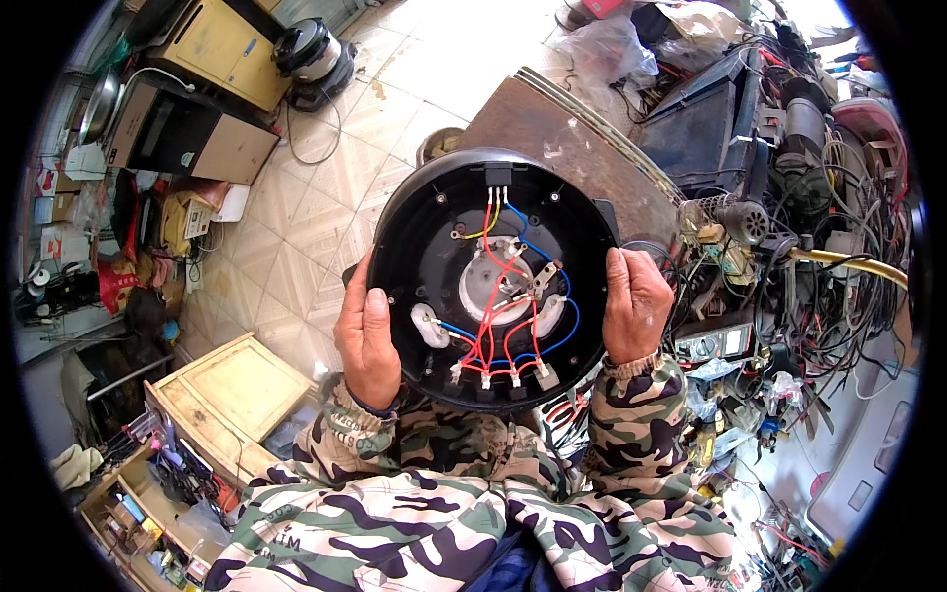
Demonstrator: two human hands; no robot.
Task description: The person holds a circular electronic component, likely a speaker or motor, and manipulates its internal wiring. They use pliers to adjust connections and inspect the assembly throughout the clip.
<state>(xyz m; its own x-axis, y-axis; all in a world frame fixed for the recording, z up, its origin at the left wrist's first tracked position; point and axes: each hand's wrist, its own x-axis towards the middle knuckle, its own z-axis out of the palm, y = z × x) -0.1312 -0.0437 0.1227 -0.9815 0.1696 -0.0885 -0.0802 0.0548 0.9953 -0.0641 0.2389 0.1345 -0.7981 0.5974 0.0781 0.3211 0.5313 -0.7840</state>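
Note:
Between my two hands is a round black cooker housing [414, 266], its open underside turned up toward me. Red, blue and yellow-green wires run inside it, from a black socket [499, 176] at the far rim to several metal terminals at the near side. A grey metal disc [483, 284] shows in the middle, with white sleeved parts [430, 326] around it. My left hand [367, 340] grips the left rim, thumb on top. My right hand [634, 304] is closed on the right side of the housing, its fingers curled around the edge there.
Beyond the housing stands a brown wooden board or tabletop [533, 118]. Tangled cables, tools and a multimeter [712, 345] crowd the right side. A wooden cabinet [242, 380] and an open drawer of tools [163, 493] are at lower left. A pressure cooker [314, 54] sits far left.

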